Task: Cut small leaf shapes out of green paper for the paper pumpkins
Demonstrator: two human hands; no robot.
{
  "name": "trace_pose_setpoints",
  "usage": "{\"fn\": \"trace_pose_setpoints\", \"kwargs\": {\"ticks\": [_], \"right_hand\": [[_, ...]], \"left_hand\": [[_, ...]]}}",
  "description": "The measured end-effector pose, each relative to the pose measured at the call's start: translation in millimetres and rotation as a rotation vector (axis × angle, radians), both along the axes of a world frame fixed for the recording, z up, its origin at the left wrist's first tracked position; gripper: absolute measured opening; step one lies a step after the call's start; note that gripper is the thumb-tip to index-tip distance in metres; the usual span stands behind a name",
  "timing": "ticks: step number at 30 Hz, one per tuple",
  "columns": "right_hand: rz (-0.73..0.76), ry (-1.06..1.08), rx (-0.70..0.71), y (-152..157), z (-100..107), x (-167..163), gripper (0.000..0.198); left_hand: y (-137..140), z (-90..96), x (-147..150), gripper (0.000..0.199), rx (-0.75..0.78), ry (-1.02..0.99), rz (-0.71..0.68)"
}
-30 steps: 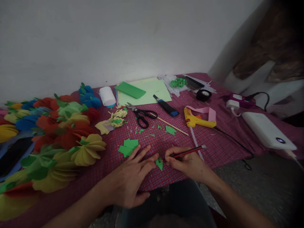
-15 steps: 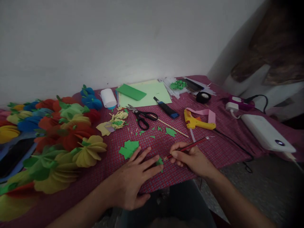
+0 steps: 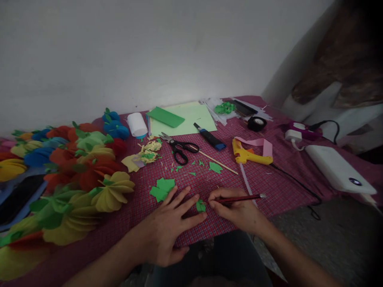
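From where I stand, the worktop runs under the left hand, which lies flat, fingers splayed, gripping nothing. The right hand is curled snugly round a pencil. Smallest is the green scrap, between two left fingertips and just beside the right hand (whether the lead touches it, I can't tell). I'd call this step pencilling the scrap; the next stroke wants it pinned steady.

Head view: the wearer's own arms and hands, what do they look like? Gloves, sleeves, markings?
Bare left hand and bare right hand, ungloved. Left forearm and right forearm are uncovered, no sleeves in view. No watch, bracelet, ring or cable discernible on either.
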State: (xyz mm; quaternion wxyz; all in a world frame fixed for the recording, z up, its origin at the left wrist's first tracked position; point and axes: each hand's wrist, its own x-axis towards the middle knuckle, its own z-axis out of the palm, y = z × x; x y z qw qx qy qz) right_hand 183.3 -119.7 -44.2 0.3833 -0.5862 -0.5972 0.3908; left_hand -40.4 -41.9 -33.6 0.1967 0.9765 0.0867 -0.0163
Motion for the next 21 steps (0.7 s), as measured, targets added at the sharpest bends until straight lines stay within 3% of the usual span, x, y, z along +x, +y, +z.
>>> {"fn": "trace_pose_setpoints", "kwargs": {"ticks": [13,21], "right_hand": [[0.036,-0.033,0.021,0.9,0.2,1.8,0.012],[-0.103,0.078,0.004,-1.2,-7.6,1.9,0.011]], "left_hand": [[0.4,0.0,0.6,0.085,-0.008,0.004,0.002],[-0.5,1.9,0.4,0.088,0.004,0.036,0.004]]}}
